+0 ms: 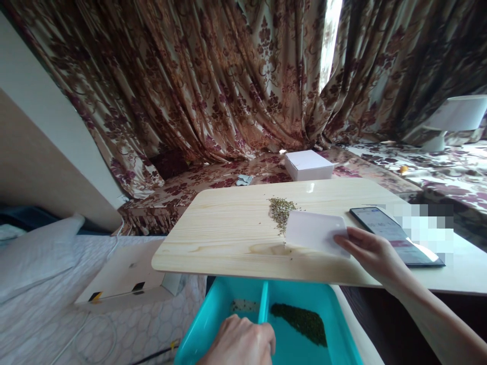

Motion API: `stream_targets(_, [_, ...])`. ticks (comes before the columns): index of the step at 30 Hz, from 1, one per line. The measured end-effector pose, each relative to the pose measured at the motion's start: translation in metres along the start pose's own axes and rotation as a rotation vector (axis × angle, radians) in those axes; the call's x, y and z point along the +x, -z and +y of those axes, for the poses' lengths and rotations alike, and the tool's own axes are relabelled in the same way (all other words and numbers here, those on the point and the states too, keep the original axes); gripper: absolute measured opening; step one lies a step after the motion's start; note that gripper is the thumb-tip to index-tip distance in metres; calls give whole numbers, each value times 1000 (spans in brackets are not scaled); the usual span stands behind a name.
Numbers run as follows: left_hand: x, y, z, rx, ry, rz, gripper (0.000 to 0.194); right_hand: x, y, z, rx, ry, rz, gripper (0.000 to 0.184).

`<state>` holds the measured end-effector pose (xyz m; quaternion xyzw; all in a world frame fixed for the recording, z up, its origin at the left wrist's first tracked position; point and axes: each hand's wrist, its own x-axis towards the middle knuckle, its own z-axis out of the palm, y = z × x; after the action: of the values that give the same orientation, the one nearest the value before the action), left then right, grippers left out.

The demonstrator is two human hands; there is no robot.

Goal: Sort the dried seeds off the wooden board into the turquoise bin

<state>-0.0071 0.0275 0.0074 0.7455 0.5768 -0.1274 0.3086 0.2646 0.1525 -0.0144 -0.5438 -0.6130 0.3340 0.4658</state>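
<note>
From my remote post I see a right hand (369, 249) gripping a white sheet (314, 231) at the edge of scattered greenish bits (280, 213) on a pale tabletop (220, 223); right, a phone (397, 239). Near, a curled left hand (243, 340) over a divided turquoise tub (337, 309). Far, patterned curtains (213, 76).

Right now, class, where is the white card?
In the head view, right of centre: the card is in the right hand, between the loose pile and the phone.

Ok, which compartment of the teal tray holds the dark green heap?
The right compartment, right of the divider in the picture. The left compartment, partly hidden by the left hand, shows only a sparse scatter of bits.
</note>
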Motion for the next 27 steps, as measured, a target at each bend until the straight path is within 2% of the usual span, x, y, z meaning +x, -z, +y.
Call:
stream_targets(14, [-1, 4, 3, 19, 9, -12, 42, -2, 6, 2, -76, 38, -25, 45])
stream_targets(23, [-3, 5, 6, 18, 26, 4, 42, -10, 12, 0, -40, -1, -77, 46])
stream_targets(27, [-3, 7, 6, 19, 16, -14, 41, -8, 11, 3, -34, -1, -9, 47])
